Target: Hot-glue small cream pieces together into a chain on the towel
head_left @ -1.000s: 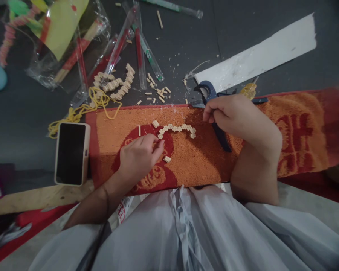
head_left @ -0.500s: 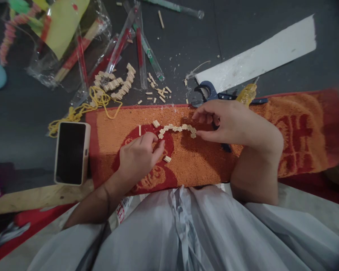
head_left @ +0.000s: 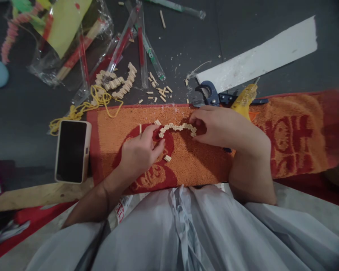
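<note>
A wavy chain of small pale wooden pieces (head_left: 177, 127) lies across the towel (head_left: 209, 165) between my hands. My left hand (head_left: 137, 150) is open at its left end, thumb and forefinger apart on either side of it. Around the right end, my right hand (head_left: 214, 126) has its thumb and fingers spread with a gap between them. Whether any fingertip touches the chain, I cannot tell. Beside my left hand lie a short cluster of sticks (head_left: 167, 158) and a single stick (head_left: 140, 128). Another little cluster (head_left: 157, 122) is partly behind my left fingers.
Blue-handled cutters (head_left: 210, 94) and a yellow glue gun (head_left: 246, 99) lie behind my right hand. A white board (head_left: 260, 52) is farther back. Stick offcuts (head_left: 162, 91), curved wooden chains (head_left: 127, 82), yellow cord (head_left: 100, 98) and a phone (head_left: 71, 152) are to the left.
My right hand has moved left, bringing its thumb and fingers around the chain's right end. My left forefinger has lifted slightly away from the thumb. The chain has stayed in place.
</note>
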### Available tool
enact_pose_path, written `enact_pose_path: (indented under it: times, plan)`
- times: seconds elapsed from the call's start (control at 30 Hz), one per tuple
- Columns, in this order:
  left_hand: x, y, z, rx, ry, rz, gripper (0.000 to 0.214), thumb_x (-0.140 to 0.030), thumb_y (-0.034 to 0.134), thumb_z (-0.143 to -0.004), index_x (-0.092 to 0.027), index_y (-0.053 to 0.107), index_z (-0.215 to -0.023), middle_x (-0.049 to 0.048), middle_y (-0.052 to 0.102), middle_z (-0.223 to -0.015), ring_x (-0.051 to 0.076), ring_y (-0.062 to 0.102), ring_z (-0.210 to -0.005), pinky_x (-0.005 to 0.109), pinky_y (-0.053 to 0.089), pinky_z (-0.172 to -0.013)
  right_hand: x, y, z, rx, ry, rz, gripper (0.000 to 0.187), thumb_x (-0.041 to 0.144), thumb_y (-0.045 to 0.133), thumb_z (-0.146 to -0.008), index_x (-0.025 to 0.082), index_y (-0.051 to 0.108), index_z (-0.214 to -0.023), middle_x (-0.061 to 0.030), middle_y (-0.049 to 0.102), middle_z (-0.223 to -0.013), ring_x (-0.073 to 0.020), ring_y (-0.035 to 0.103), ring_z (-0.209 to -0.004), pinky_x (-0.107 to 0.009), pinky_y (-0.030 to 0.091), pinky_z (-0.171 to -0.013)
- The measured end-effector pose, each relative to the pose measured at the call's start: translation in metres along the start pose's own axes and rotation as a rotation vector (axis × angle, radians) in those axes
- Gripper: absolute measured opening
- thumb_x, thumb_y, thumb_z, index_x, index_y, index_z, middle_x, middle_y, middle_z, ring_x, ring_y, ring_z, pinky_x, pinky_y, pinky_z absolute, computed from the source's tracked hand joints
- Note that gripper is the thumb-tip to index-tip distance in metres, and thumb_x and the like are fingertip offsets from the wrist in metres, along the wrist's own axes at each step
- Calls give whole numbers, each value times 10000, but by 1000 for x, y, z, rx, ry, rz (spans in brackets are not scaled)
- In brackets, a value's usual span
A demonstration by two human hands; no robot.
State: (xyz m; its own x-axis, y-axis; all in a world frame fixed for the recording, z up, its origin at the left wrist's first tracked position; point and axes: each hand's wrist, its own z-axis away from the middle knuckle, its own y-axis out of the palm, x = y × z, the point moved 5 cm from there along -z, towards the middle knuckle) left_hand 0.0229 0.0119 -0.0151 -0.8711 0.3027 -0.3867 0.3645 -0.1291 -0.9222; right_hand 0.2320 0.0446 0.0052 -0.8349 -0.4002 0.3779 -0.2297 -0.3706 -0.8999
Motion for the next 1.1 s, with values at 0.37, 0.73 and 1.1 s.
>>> enact_pose_path:
  times: [0.37,0.73,1.1]
  plan:
    - [2,4,-1,-13,33,135,282,-302,627,-873,-193,653,-1132,-66,567,-589,82,475,-461,203,354,-521,2,-6,2,-15,9,26,146,188,559,-781,215,656,-886,-49,710,-881,-228,647,-804,-309,414,-682]
    - [0,4,-2,-59,70,181,216,-250,652,-864,-188,657,-1071,-84,575,-591,67,485,-463,186,364,-526,1,-7,2,-18,-30,44,192,183,537,-830,228,701,-918,-46,716,-892,-237,660,-850,-325,443,-727]
    - [-1,5,-1,-92,91,100,222,-296,639,-883,-193,664,-1079,-60,616,-614,86,536,-493,207,373,-544,3,-7,0,-6,-72,25,153,144,531,-833,216,665,-844,-52,707,-892,-224,655,-844,-313,414,-701]
